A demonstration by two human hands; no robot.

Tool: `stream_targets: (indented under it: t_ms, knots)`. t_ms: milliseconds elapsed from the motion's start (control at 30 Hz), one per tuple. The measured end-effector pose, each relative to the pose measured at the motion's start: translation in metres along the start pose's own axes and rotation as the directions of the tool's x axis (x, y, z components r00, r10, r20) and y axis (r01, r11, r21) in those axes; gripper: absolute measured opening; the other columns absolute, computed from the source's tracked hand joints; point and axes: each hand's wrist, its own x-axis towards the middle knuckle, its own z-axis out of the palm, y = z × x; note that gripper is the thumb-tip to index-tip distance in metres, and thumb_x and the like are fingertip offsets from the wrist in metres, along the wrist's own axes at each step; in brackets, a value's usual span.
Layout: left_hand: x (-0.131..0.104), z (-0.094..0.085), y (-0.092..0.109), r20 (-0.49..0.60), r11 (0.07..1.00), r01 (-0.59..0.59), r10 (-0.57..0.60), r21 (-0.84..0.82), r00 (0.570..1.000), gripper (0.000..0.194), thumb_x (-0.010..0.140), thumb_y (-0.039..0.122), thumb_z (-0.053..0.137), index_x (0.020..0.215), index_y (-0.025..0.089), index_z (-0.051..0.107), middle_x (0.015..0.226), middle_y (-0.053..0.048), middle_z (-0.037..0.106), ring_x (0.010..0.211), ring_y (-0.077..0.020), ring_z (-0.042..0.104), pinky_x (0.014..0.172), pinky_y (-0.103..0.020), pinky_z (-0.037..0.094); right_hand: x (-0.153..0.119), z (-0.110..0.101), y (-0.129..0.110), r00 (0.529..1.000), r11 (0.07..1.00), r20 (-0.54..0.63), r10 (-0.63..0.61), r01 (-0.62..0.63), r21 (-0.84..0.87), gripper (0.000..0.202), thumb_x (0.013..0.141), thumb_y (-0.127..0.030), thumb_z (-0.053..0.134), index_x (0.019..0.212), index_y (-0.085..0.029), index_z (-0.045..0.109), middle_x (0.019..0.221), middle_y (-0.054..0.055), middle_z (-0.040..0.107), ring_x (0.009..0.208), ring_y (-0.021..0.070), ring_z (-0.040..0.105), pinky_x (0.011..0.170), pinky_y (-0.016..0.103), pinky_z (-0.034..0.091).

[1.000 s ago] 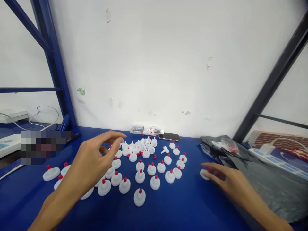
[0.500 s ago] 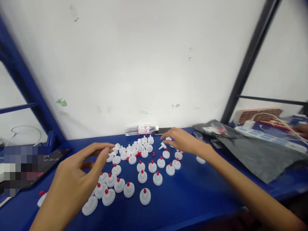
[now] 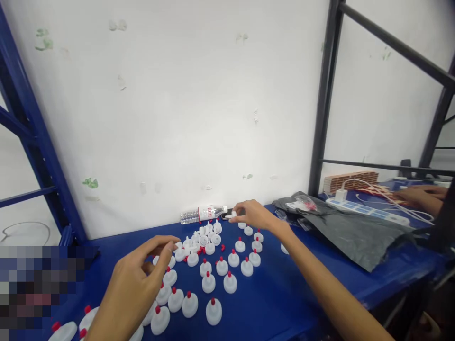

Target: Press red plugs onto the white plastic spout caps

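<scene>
My left hand [image 3: 142,279] hovers over the left of the pile, thumb and fingertips drawn together in a pinch; anything between them is too small or hidden to make out. Near its fingers lie white funnel-shaped caps [image 3: 192,259] without red tips, heaped together. At the back, my right hand [image 3: 252,215] pinches a white cap [image 3: 231,216] between thumb and fingers, in front of a dark phone [image 3: 225,217]. Several white caps with red tips [image 3: 213,311] stand upright, spread across the blue table [image 3: 263,303]. Small loose red tips [image 3: 222,247] lie beside the heap.
A clear water bottle [image 3: 202,214] lies on its side against the wall. To the right are a grey plastic bag [image 3: 341,232], a white power strip [image 3: 368,211] with cables, and another person's hands [image 3: 421,195]. Rack posts [image 3: 325,94] frame the workspace.
The camera view has tilted up and turned right. My right hand has picked up a white cap that lay loose behind the standing ones. My left hand stays near the heap.
</scene>
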Motion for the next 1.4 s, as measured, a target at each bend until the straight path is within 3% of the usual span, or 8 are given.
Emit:
stream_targets:
  t_ms: [233, 500, 633, 833, 967, 1100, 1267, 1400]
  knots:
    - [-0.009, 0.014, 0.017, 0.164, 0.996, 0.059, -0.046, -0.072, 0.985, 0.055, 0.084, 0.070, 0.057, 0.112, 0.025, 0.074, 0.087, -0.002, 0.074, 0.046, -0.0125, 0.050, 0.047, -0.025, 0.046, -0.074, -0.030, -0.051, 0.963, 0.947, -0.266, 0.041, 0.047, 0.318, 0.043, 0.095, -0.060, 0.059, 0.109, -0.022, 0.074, 0.095, 0.002, 0.077, 0.082, 0.0173, 0.066, 0.071, 0.027, 0.047]
    - [-0.018, 0.037, 0.019, 0.222, 0.972, 0.054, -0.002, -0.228, 0.975, 0.060, 0.079, 0.062, 0.071, 0.127, 0.027, 0.066, 0.100, -0.004, 0.072, 0.047, -0.0114, 0.052, 0.047, -0.026, 0.046, -0.069, -0.011, -0.108, 0.986, 0.755, -0.110, -0.126, 0.167, 0.633, 0.036, 0.087, -0.056, 0.071, 0.097, -0.022, 0.081, 0.080, 0.002, 0.072, 0.070, 0.0147, 0.056, 0.063, 0.026, 0.042]
    - [-0.016, 0.037, 0.026, 0.105, 0.951, 0.030, 0.002, -0.308, 0.994, 0.052, 0.083, 0.060, 0.068, 0.122, 0.026, 0.071, 0.121, -0.007, 0.071, 0.060, -0.0142, 0.059, 0.047, -0.025, 0.044, -0.056, 0.002, -0.123, 0.977, 0.655, -0.058, -0.204, 0.180, 0.734, 0.032, 0.087, -0.054, 0.072, 0.099, -0.026, 0.082, 0.079, 0.000, 0.072, 0.071, 0.0139, 0.055, 0.062, 0.026, 0.039]
    - [-0.016, 0.032, 0.036, 0.086, 0.922, 0.092, -0.064, -0.375, 0.994, 0.060, 0.081, 0.059, 0.070, 0.130, 0.025, 0.067, 0.127, -0.009, 0.070, 0.085, -0.0235, 0.068, 0.047, -0.024, 0.046, -0.044, 0.015, -0.115, 0.980, 0.657, 0.009, -0.199, 0.127, 0.743, 0.037, 0.086, -0.057, 0.072, 0.087, -0.020, 0.079, 0.070, -0.001, 0.064, 0.059, 0.0100, 0.043, 0.056, 0.025, 0.034]
    - [-0.014, 0.031, 0.029, 0.073, 0.926, 0.106, -0.085, -0.361, 0.994, 0.053, 0.084, 0.061, 0.065, 0.119, 0.022, 0.071, 0.101, -0.006, 0.075, 0.056, -0.0143, 0.056, 0.047, -0.025, 0.043, -0.035, 0.014, -0.107, 0.954, 0.731, 0.047, -0.297, 0.196, 0.654, 0.046, 0.094, -0.062, 0.060, 0.089, -0.020, 0.078, 0.069, -0.002, 0.059, 0.057, 0.0094, 0.038, 0.052, 0.025, 0.029]
    - [-0.009, 0.032, 0.016, 0.069, 0.931, 0.171, -0.158, -0.321, 0.985, 0.055, 0.089, 0.062, 0.057, 0.123, 0.021, 0.067, 0.082, -0.002, 0.072, 0.046, -0.0120, 0.048, 0.046, -0.026, 0.041, -0.015, 0.011, -0.095, 0.960, 0.901, -0.014, -0.281, 0.269, 0.341, 0.058, 0.106, -0.058, 0.036, 0.100, -0.019, 0.078, 0.083, 0.002, 0.073, 0.064, 0.0117, 0.055, 0.061, 0.026, 0.040]
    - [-0.003, 0.040, 0.002, 0.093, 0.895, 0.149, -0.121, -0.420, 0.988, 0.051, 0.093, 0.057, 0.053, 0.128, 0.022, 0.060, 0.081, -0.001, 0.064, 0.059, -0.0172, 0.059, 0.045, -0.026, 0.046, 0.011, 0.019, -0.059, 0.978, 0.974, 0.072, -0.195, 0.185, 0.128, 0.027, 0.100, -0.037, 0.060, 0.094, -0.015, 0.076, 0.080, 0.004, 0.073, 0.073, 0.0158, 0.064, 0.070, 0.029, 0.046]
    - [-0.003, 0.046, -0.003, 0.111, 0.895, 0.167, -0.133, -0.414, 0.985, 0.049, 0.092, 0.059, 0.054, 0.126, 0.024, 0.060, 0.074, 0.002, 0.059, 0.054, -0.0147, 0.052, 0.042, -0.025, 0.043, 0.014, 0.029, -0.039, 0.962, 0.991, 0.242, -0.126, 0.133, -0.009, 0.021, 0.098, -0.034, 0.065, 0.104, -0.015, 0.070, 0.099, 0.005, 0.072, 0.087, 0.0176, 0.068, 0.082, 0.038, 0.057]
